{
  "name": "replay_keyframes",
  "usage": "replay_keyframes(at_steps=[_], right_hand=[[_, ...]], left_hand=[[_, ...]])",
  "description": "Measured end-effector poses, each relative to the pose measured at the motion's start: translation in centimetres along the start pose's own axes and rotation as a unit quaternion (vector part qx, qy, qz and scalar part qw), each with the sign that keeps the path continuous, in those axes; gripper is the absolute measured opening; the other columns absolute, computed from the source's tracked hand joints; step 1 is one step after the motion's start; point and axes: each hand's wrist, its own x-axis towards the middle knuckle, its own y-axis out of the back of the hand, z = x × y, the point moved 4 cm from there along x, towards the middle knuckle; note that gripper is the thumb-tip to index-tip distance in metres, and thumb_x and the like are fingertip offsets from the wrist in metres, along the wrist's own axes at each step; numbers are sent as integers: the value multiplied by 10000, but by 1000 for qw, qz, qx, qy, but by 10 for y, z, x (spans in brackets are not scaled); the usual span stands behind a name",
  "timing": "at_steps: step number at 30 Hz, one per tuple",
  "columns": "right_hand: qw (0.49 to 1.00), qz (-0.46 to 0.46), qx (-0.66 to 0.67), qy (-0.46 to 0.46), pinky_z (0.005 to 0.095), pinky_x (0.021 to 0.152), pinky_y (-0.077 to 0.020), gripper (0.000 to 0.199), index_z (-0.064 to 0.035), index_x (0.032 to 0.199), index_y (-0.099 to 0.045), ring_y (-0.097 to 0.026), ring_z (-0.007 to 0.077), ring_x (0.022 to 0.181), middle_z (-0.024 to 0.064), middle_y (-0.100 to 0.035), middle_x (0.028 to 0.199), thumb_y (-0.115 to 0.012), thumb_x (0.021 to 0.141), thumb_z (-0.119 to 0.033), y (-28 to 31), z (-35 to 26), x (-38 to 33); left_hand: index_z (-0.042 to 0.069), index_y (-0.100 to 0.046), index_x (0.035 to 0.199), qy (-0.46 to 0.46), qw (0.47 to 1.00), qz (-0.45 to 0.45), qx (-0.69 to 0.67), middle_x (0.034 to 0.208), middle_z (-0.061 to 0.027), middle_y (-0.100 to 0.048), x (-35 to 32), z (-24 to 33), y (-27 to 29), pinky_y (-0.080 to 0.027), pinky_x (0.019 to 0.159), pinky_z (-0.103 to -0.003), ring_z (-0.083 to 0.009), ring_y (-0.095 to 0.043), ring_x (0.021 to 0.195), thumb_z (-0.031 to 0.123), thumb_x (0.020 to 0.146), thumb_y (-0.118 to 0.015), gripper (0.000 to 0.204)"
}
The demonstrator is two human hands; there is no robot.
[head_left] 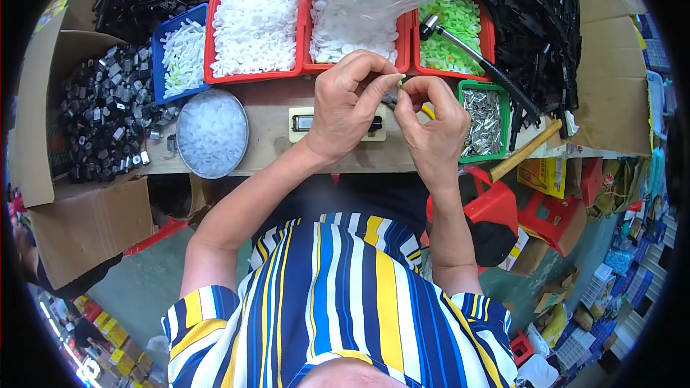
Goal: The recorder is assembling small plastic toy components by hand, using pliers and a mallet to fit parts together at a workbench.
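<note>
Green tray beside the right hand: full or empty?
Not empty: silvery metal pieces cover most of the inside of the green tray. Whether they reach the brim, cannot tell.

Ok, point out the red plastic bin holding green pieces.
The rightmost red plastic bin, with the black-handled hammer across it: its small pieces are mostly bright green, while the two red bins to its left hold white ones.

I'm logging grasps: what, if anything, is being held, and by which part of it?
A small yellowish-green piece, held where the left grip and right grip meet; too much is covered to tell by which part.
</note>
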Motion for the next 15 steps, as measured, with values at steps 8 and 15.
replay_keyframes(at_steps=[8, 15], right_hand=[[1000, 7, 9, -1, 309, 617, -489, 107, 13, 879, -596, -612, 180, 651, 96, -611, 788, -666, 803, 42, 0, 1, -1], [999, 19, 31, -29, 255, 641, -494, 63, 24, 870, -620, -591, 96, 679, 43, -631, 754, -671, 833, 22, -1, 9, -4]], left_hand=[[-50, -637, 899, 15, 1000, 8, -10, 827, -93, -624, -1, -5, 2, -480, 626, -280, -147, -609, 697, 0, 871, -683, 74], [-53, -628, 919, -52, 995, -23, 82, 909, -77, -633, -1, -1, -2, -525, 677, -259, -122, -621, 758, -66, 877, -654, 51]])
